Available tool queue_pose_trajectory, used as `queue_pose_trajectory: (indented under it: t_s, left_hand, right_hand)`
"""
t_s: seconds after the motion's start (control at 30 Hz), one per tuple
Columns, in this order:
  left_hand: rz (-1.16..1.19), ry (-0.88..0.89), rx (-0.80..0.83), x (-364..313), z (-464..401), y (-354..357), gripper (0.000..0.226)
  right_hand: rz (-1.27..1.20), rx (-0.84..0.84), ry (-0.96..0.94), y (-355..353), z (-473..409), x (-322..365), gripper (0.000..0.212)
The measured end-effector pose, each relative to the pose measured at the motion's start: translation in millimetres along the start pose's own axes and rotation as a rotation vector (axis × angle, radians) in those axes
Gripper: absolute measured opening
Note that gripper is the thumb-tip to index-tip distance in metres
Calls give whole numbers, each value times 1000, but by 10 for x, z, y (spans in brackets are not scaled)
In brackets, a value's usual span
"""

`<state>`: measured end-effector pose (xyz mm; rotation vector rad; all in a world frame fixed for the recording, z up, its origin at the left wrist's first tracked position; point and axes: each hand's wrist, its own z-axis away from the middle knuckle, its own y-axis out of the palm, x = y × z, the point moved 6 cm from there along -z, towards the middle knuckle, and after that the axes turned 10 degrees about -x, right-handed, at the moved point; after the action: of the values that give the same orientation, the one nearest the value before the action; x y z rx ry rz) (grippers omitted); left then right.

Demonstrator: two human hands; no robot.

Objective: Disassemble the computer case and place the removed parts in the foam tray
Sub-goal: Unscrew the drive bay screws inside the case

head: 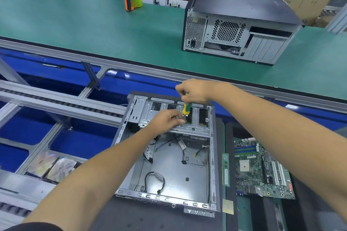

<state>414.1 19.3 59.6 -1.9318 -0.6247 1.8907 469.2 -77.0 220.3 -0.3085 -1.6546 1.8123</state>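
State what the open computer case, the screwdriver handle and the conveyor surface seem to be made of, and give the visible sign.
Open computer case: bare sheet metal, by its dull grey sheen and stamped slots.
Screwdriver handle: probably glossy moulded plastic, yellow with green.
Conveyor surface: matte green, perhaps rubber or vinyl matting; the look leaves it open.

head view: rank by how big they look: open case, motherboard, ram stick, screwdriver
1. open case
2. motherboard
3. ram stick
4. screwdriver, but the right hand hides part of it, so ranks 3 and 4 are unsure.
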Motion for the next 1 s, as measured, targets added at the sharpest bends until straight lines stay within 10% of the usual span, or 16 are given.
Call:
queue_pose_trajectory:
  t_s: [0.67,1.0]
  left_hand:
    - [-208,203,21,-42,43,3,15]
    - [-141,144,20,-2,35,12,13]
  right_hand:
    - [127,204,353,115,-2,170,24]
    - [207,261,93,124,-11,285,4]
